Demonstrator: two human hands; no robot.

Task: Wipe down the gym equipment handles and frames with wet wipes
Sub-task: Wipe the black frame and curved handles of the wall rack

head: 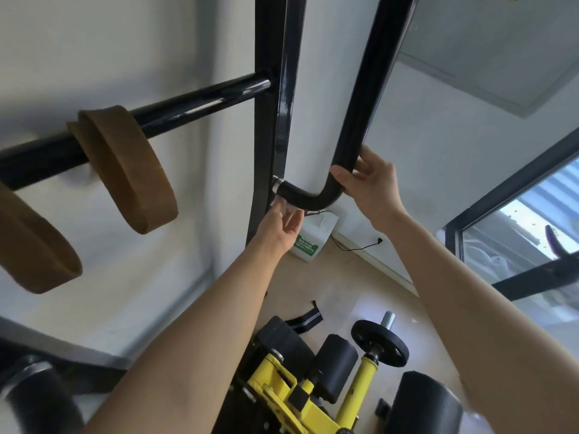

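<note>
A: Where is the crumpled white wet wipe [283, 205] located?

B: It is pressed by the left hand [283, 225] against the underside of the curved black padded handle [316, 195], beside the black steel upright [275, 126].

A: And the right hand [366, 183]?

B: It is closed around the handle's bend, thumb in front.

Pale floor [344, 286] under the rack

A white jug [310, 238] with a green label stands by the wall; a black strap [305, 317] and a yellow-framed machine [300, 389] rest nearby.
</note>
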